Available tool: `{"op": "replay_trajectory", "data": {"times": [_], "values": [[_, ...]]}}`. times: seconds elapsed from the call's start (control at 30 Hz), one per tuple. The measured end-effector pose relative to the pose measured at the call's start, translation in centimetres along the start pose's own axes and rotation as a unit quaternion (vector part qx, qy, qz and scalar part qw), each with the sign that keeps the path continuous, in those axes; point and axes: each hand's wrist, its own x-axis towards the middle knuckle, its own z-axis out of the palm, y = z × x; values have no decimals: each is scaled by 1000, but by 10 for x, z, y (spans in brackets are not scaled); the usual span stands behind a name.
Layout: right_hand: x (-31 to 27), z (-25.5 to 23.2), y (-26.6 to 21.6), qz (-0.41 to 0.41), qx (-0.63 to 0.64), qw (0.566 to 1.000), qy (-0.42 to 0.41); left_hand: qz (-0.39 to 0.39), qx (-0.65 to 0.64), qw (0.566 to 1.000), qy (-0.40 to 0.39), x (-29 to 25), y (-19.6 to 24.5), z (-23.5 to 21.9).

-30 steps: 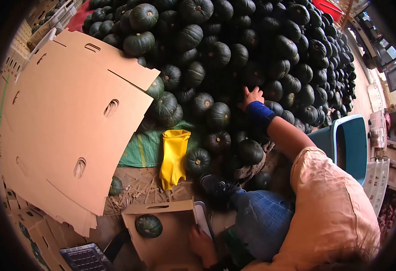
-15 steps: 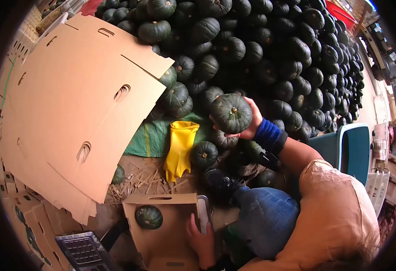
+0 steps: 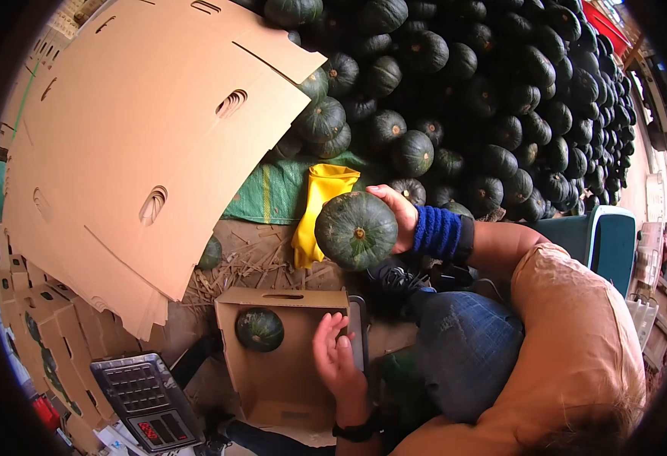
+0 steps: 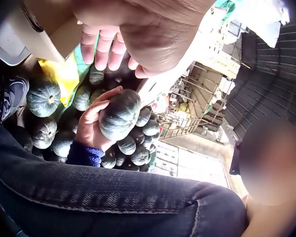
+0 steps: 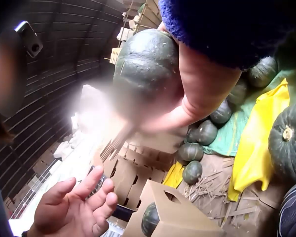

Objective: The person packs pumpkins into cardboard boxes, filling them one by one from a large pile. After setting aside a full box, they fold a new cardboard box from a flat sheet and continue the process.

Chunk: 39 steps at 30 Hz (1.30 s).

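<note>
A dark green kabocha squash (image 3: 354, 235) is gripped from its right side by my right hand (image 3: 400, 216), above the floor beyond the open cardboard box (image 3: 295, 391). In the right wrist view the fingers and palm wrap around the squash (image 5: 147, 61). My left hand (image 3: 339, 363) is over the box's right side, palm up with fingers loosely bent and nothing in it. The left wrist view shows that hand (image 4: 148, 37) in front of the held squash (image 4: 121, 114). One squash (image 3: 259, 329) lies inside the box, near its far left corner.
A large heap of squashes (image 3: 493, 114) fills the back. Stacked flat cardboard sheets (image 3: 143, 114) stand at left. A yellow cloth-like piece (image 3: 326, 197) lies by green sheeting (image 3: 261, 197). A scale display (image 3: 147, 399) stands left of the box; a teal bin (image 3: 599, 247) is at right.
My right hand reached into the heap, took a squash and brought it nearer, towards the box. My left hand has lifted from the box's right side and turned palm up.
</note>
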Motion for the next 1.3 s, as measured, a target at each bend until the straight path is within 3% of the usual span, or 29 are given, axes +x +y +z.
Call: {"op": "replay_trajectory", "data": {"times": [0.27, 0.37, 0.67, 0.8, 0.87, 0.9, 0.93, 0.97, 1.0, 1.03, 1.07, 1.1, 1.13, 1.17, 1.23, 1.27, 1.3], "values": [[-2, -17, 1, 4, 21, 1000, -13, -48, -8, 999, 17, -1, -9, -2], [-4, -17, 3, -4, 12, 999, 30, -55, -22, 998, 14, 0, -11, -1], [-4, -23, 6, -12, -4, 998, 53, -63, -42, 997, 17, 2, -15, 0], [-6, -32, 7, 21, -2, 998, 59, -73, -44, 996, -1, 5, -22, -1], [-5, -25, 11, 53, -31, 996, 57, -121, -280, 952, -21, 12, -19, 11], [-8, -5, 17, 77, -152, 985, 28, -144, -393, 908, -31, 14, -17, 16], [-4, 5, 18, 82, -402, 911, -52, -152, -384, 909, -58, 12, -15, 18], [3, 12, 27, -43, -511, 846, -144, -161, -375, 909, -89, 8, -14, 17], [5, 17, 32, -164, -604, 746, -229, -169, -367, 907, -121, 3, -15, 15], [-1, 24, 26, -123, -561, 795, -197, -201, -339, 911, -121, 0, -21, 5], [-7, 29, 20, -83, -511, 840, -163, -179, -342, 917, -104, -5, -25, -3], [-12, 22, 11, -86, -521, 844, -92, -156, -345, 922, -84, -10, -29, -11], [-17, 5, 4, -85, -467, 880, -31, -133, -347, 926, -62, -11, -29, -17], [-24, -12, -6, -97, -503, 855, 78, -151, -386, 910, -14, -11, -27, -22], [-47, -23, -40, -173, -683, 661, 258, -186, -458, 865, 84, -10, -17, -34], [-56, -39, -58, -216, -700, 604, 315, -204, -420, 878, 104, -11, -26, -46], [-64, -63, -77, -248, -745, 493, 374, -219, -381, 889, 125, -12, -41, -60]]}}
